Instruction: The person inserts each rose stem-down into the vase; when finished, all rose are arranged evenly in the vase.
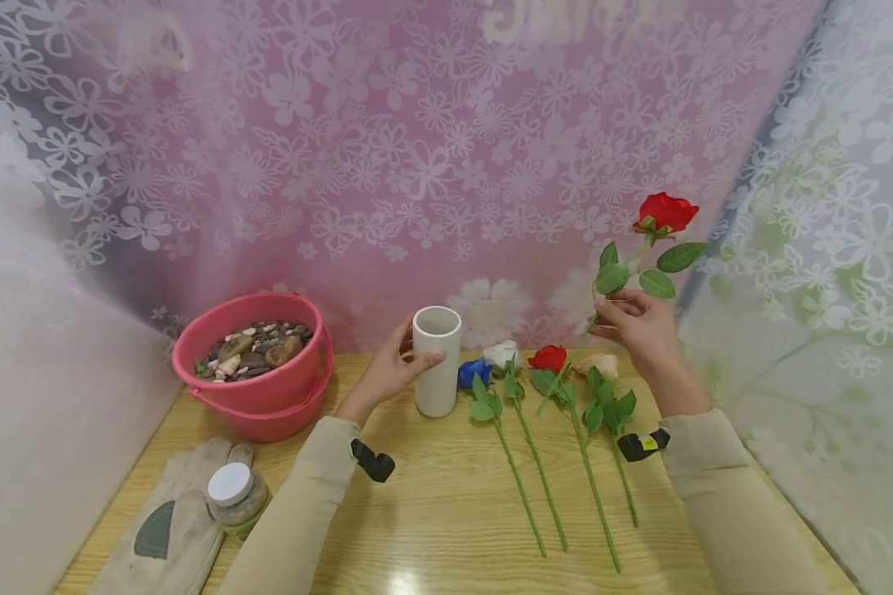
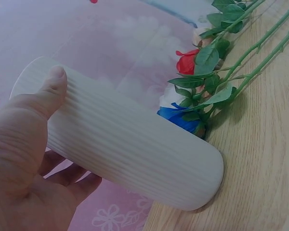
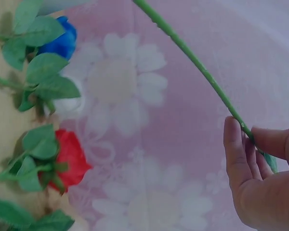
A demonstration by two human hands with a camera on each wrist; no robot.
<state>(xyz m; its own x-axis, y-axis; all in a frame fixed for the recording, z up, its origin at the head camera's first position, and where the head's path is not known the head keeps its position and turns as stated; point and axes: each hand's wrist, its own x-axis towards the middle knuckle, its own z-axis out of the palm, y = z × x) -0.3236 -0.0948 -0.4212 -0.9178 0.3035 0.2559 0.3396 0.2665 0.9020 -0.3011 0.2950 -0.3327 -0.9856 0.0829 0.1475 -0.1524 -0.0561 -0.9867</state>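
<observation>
A white ribbed vase (image 1: pixel 437 388) stands upright on the wooden table, and my left hand (image 1: pixel 389 373) grips its upper part. In the left wrist view the thumb lies along the near side of the vase (image 2: pixel 135 139), the other fingers behind it. Raised at the right, my right hand (image 1: pixel 643 330) pinches the stem of a red rose (image 1: pixel 667 213), bloom upward. The bare stem (image 3: pixel 197 65) runs out past the fingertips in the right wrist view. Between the hands lie a blue rose (image 1: pixel 474 373), a white rose (image 1: pixel 502 354), another red rose (image 1: pixel 546 358) and a cream rose (image 1: pixel 599 366).
A pink bucket (image 1: pixel 268 401) with stones and shells (image 1: pixel 256 354) stands at the back left. In front of it are pale work gloves (image 1: pixel 182 529) and a white-lidded jar (image 1: pixel 231 485). A flowered pink curtain (image 1: pixel 417 165) hangs behind the table.
</observation>
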